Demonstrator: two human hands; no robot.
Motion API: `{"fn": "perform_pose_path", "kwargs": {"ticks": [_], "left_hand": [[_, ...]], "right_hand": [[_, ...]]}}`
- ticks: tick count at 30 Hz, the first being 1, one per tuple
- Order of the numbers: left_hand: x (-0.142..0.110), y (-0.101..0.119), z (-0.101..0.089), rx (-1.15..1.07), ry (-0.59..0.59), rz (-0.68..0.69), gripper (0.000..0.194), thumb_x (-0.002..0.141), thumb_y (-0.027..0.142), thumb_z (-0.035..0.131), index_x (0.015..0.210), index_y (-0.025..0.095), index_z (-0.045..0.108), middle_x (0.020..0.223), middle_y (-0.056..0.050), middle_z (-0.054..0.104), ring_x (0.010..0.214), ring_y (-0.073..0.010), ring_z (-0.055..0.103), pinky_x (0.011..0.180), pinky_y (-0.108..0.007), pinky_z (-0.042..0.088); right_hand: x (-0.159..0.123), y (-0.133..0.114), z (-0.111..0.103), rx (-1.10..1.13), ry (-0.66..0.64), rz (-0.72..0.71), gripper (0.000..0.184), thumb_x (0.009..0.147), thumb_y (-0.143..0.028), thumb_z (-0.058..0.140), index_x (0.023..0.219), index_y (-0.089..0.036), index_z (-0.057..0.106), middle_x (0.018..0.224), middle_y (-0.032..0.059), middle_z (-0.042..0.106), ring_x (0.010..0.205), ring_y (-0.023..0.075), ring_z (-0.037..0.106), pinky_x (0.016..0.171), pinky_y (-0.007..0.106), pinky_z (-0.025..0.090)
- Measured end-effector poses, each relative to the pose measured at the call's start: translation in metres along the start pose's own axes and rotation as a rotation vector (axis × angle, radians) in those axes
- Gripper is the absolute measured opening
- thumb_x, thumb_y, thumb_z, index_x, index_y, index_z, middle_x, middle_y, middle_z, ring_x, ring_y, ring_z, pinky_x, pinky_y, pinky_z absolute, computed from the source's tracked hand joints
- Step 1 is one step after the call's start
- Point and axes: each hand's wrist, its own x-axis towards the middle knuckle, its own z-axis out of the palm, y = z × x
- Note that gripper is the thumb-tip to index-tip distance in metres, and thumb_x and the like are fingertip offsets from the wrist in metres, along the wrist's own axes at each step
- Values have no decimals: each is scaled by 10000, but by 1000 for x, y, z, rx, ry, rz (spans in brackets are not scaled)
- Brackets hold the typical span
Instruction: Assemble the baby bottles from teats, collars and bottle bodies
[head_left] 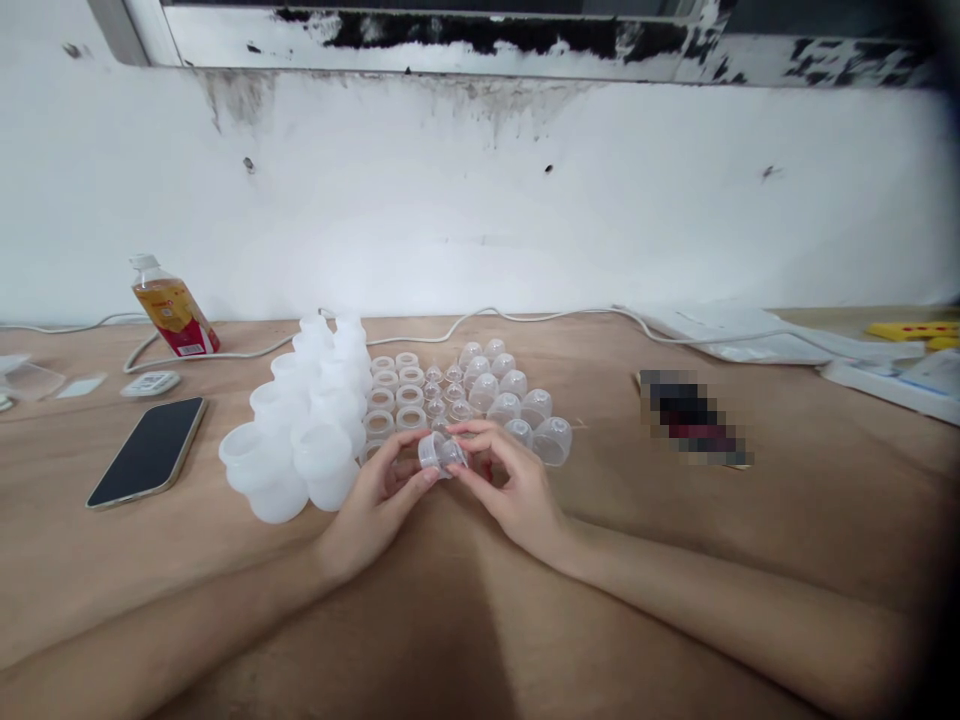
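Between both hands, just above the table's near middle, is a translucent collar ring (429,453) with a clear bottle nipple (451,455) at its right side. My left hand (388,485) grips the ring by its edge, thumb below and fingers above. My right hand (510,485) pinches the nipple from the right. How far the nipple sits inside the ring I cannot tell. Behind the hands stand rows of loose collar rings (381,399), clear nipples (454,391) and transparent dome caps (553,441). Frosted white bottles (328,465) crowd together left of the rings.
On the left lie a phone (148,452) and a small white device (151,383), with a drink bottle (176,308) behind. A white cable (525,317) runs along the wall. At right are a dark blurred-out object (694,418), plastic bags (720,335) and a yellow item (911,330).
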Motion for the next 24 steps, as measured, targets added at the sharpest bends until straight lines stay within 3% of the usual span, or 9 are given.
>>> {"fn": "perform_pose_path", "kwargs": {"ticks": [6,13,15,20,24], "left_hand": [[0,-1,-1,20,19,-64,381,805,295,450,1167,190,397,1133,-49,537,942,-175,555,858,-346,446],[1,-1,-1,10,44,-69,387,801,304,452,1166,184,411,1168,-47,514,975,-185,541,848,-336,459],[0,0,-2,8,34,-72,385,805,299,447,1171,186,407,1179,-49,505,969,-185,545,847,-341,459],[-3,3,-3,60,-29,-16,396,820,272,431,1208,219,375,1203,-37,495,1097,-195,460,919,-355,398],[-7,10,-5,199,-72,110,347,843,235,384,1188,235,419,1240,-29,462,1152,-183,402,968,-336,340]], "right_hand": [[6,-1,6,-39,-7,-60,110,763,-158,518,863,-191,550,950,42,529,792,122,520,652,252,453],[4,-6,3,-53,-138,-173,292,814,-116,403,1060,-224,517,1090,63,455,992,151,459,833,319,421],[3,-6,2,-54,-157,-189,295,820,-110,383,1058,-226,512,1110,65,431,975,149,461,827,326,422],[1,-2,3,-37,-67,-102,186,790,-159,459,969,-200,487,1059,78,411,868,144,493,693,294,463],[1,-1,4,20,-102,-24,370,752,-189,521,1086,-213,364,1048,85,466,863,160,506,637,282,469]]}}
